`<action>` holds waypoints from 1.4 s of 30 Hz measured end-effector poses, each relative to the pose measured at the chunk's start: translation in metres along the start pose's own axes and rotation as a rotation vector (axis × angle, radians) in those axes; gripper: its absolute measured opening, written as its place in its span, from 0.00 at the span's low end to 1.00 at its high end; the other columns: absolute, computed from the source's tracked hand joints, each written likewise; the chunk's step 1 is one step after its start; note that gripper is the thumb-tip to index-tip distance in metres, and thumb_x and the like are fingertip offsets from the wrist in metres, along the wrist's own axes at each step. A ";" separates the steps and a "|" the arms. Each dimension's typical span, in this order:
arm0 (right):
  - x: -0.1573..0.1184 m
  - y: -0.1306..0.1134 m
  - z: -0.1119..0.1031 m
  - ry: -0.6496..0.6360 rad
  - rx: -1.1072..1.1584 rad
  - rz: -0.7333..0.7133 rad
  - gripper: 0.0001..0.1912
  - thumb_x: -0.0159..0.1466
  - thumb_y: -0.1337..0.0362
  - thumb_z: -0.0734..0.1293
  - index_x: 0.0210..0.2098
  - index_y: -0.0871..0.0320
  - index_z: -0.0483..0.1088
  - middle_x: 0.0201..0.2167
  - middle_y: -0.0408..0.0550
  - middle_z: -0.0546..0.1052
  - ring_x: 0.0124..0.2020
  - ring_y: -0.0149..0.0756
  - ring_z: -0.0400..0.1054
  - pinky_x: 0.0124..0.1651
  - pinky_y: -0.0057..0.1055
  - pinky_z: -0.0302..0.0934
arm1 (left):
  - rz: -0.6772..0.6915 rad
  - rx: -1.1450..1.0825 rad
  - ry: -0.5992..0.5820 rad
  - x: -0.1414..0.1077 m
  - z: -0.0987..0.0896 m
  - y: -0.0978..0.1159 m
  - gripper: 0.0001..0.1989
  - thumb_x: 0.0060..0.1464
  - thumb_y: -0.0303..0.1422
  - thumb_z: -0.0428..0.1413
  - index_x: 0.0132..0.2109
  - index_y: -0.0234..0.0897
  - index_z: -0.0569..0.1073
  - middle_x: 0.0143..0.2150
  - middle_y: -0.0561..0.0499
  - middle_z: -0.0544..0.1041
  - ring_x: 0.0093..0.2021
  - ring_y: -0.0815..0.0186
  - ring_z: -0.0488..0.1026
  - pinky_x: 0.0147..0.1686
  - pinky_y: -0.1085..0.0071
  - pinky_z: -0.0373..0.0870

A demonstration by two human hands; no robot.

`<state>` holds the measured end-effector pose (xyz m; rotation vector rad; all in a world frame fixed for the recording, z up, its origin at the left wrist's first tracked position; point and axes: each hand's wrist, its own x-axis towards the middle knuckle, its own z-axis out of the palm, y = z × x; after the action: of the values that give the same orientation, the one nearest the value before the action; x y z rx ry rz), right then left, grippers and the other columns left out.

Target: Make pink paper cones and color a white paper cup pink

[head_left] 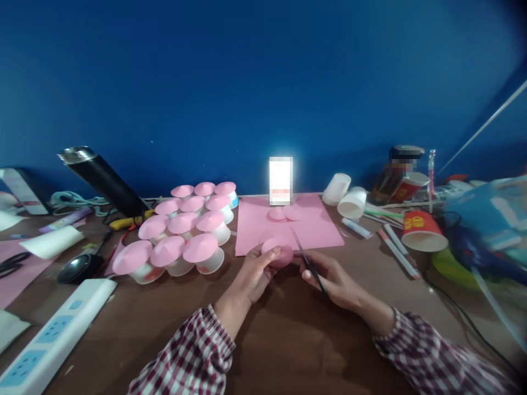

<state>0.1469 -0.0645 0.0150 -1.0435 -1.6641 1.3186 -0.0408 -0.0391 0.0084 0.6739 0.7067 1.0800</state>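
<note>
In the head view, my left hand (258, 274) pinches a round pink paper disc (282, 253) between thumb and fingers. My right hand (335, 280) is closed around the dark handle of a pair of scissors (303, 253), seen nearly edge-on. Their thin grey blades point up and away, just right of the disc. Beyond both hands lies a pink paper sheet (317, 227), with a couple of pink paper discs (291, 213) on it. To the left, several white paper cups (212, 261) stand in rows, each topped by a shallow pink paper cone (200, 248).
A lit phone-like screen (280, 178) stands behind the sheet. White cups (353, 203), a red cup (424, 230) and markers (398, 253) lie at right. On the left are a black flask (109, 181), a power strip (53, 340) and black-handled scissors (14, 263). A blue wall rises behind.
</note>
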 end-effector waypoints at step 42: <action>-0.002 0.005 -0.007 -0.223 0.120 0.152 0.22 0.62 0.52 0.64 0.48 0.63 0.69 0.23 0.41 0.63 0.23 0.26 0.54 0.24 0.23 0.51 | -0.038 0.079 -0.036 0.002 0.000 0.001 0.11 0.47 0.32 0.61 0.36 0.28 0.75 0.30 0.46 0.77 0.31 0.66 0.73 0.35 0.70 0.68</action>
<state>0.1543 -0.0633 0.0115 -0.9969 -1.6676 1.6659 -0.0411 -0.0373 0.0087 0.7428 0.7319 1.0068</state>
